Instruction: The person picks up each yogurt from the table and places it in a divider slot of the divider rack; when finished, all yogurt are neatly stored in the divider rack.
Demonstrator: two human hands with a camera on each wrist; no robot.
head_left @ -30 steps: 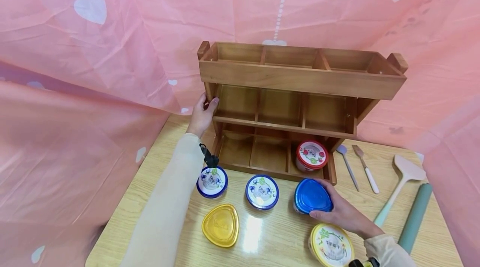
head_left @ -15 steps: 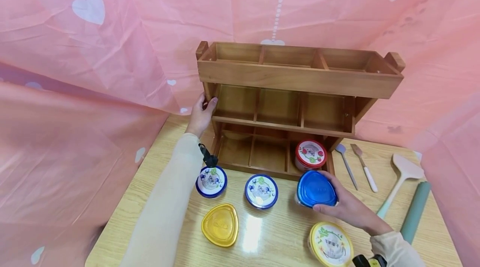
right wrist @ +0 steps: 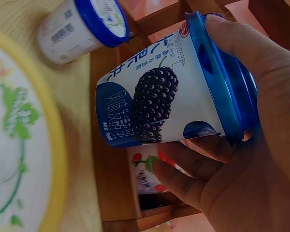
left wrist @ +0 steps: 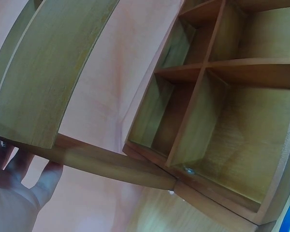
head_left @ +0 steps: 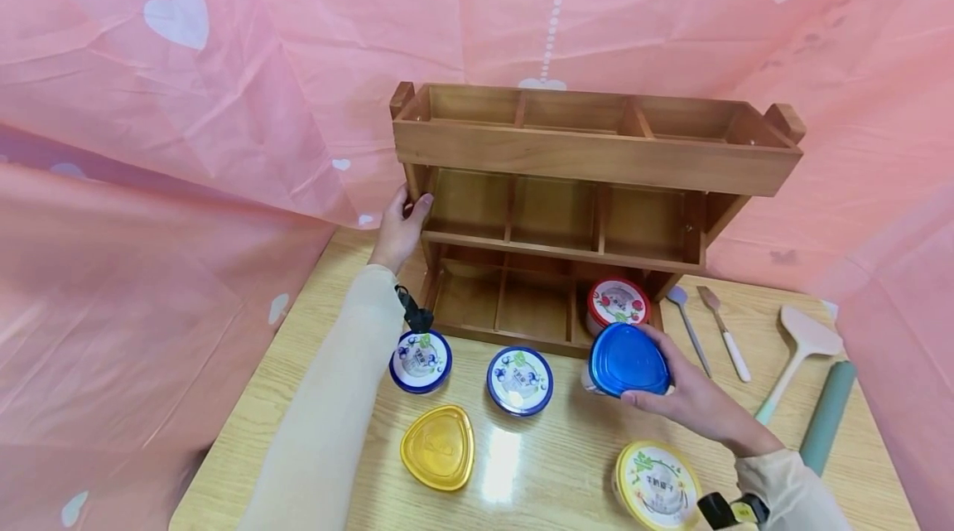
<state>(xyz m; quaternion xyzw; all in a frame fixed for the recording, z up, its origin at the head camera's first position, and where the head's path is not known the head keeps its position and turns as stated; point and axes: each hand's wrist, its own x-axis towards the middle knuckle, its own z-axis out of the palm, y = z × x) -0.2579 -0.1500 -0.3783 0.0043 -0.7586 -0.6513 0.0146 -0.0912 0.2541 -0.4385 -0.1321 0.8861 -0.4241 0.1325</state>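
Right hand (head_left: 696,407) clamped around blue-lidded cup (head_left: 628,361), lifted off table (head_left: 313,340) at 6 o'clock of shelf (head_left: 596,158). Left hand (head_left: 398,229) gripping shelf post at 9 o'clock. Keep cup level; hold shelf steady. Counted: six cups, four utensils, one shelf.

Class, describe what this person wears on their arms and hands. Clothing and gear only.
Both arms wear long cream sleeves: left sleeve, right sleeve. Each wrist carries a small black strapped device, the left wrist device and the right wrist device, which has a yellow mark. The left hand and right hand are bare.
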